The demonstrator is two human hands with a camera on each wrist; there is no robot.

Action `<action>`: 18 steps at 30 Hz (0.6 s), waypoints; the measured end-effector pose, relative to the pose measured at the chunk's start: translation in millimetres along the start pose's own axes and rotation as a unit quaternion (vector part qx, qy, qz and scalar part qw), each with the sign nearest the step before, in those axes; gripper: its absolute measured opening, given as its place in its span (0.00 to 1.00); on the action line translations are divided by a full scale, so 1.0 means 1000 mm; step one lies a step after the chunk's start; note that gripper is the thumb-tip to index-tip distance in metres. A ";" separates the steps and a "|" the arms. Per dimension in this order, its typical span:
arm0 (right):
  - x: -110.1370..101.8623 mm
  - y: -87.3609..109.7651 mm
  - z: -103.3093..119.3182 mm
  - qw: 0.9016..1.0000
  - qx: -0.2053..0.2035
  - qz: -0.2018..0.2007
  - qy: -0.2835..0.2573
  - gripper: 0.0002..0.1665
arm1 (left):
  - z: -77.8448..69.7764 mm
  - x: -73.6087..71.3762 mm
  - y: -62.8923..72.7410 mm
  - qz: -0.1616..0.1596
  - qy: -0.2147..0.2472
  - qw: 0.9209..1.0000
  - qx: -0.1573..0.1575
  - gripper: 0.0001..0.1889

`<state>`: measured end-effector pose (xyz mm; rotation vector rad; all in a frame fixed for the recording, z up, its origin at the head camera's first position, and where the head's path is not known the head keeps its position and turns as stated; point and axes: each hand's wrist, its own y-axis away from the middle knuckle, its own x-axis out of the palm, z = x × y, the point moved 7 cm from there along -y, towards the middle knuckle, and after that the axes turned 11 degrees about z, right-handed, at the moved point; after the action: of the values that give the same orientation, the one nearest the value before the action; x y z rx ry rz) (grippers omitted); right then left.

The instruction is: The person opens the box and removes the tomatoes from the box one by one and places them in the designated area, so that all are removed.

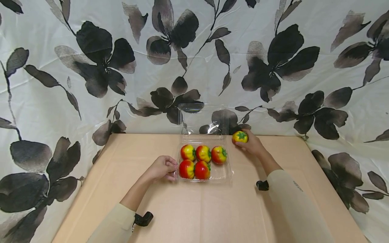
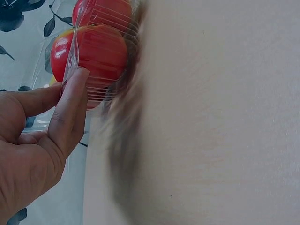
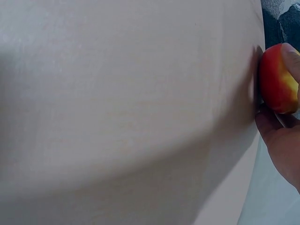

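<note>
A clear plastic clamshell box (image 1: 223, 172) lies on the table with its lid (image 1: 203, 118) raised at the back. Inside sit red-and-yellow fruits with green leafy tops: three in the back row (image 1: 203, 153), two in the front row (image 1: 186, 169) at left and middle. My left hand (image 1: 162, 167) pinches the box's left rim between thumb and fingers; in the left wrist view that hand (image 2: 51, 122) is beside a red fruit (image 2: 101, 51) behind the ribbed wall. To the right of the lid, my right hand (image 1: 251, 143) grips another such fruit (image 1: 240, 137), also seen in the right wrist view (image 3: 277, 82).
A light wood-toned table (image 1: 197, 209) spreads under the box. Behind it hangs a white cloth (image 1: 225, 20) with dark flower prints, which also shows along both sides. Each wrist carries a small black camera, such as the left one (image 1: 144, 219).
</note>
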<state>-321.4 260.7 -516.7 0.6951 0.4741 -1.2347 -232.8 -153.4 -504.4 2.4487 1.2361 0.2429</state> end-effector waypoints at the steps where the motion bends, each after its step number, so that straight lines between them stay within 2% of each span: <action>1: 0.000 0.000 0.000 1.000 -0.002 0.000 -0.001 0.50 | 0.000 0.000 0.000 0.000 0.000 1.000 0.001 0.10; 13: -0.009 0.015 0.001 0.999 -0.027 -0.004 -0.026 0.50 | 0.000 0.000 0.001 0.001 -0.004 1.000 0.004 0.10; 18: -0.016 0.023 0.006 1.000 -0.023 -0.001 -0.014 0.52 | 0.001 0.000 0.000 -0.002 0.000 1.000 0.002 0.09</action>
<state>-303.9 270.7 -496.7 0.6374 0.4777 -1.2296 -233.1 -153.7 -505.4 2.4493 1.2408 0.2394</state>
